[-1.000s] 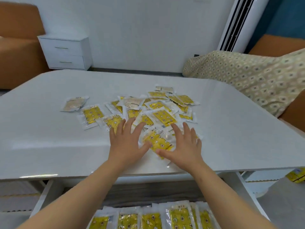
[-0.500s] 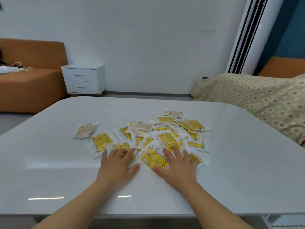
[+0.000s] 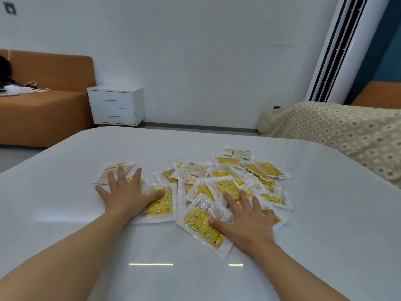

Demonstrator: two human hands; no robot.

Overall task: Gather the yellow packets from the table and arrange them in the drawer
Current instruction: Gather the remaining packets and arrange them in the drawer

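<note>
While the yellow packets (image 3: 219, 183) lie heaped mid-table (image 3: 325, 213), the left hand (image 3: 128, 192) and right hand (image 3: 245, 218) press flat, fingers spread, on the pile's near edge, gripping nothing.

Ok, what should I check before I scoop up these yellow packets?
1. Left hand flat on the yellow packets: ok.
2. Right hand flat on them too: ok.
3. Packets in one tidy stack: not ok, spread and overlapping.
4. Any packet gripped: not ok, both hands lie open.
5. Packets away from the table edges: ok.
6. Drawer open: cannot tell, out of view.
</note>
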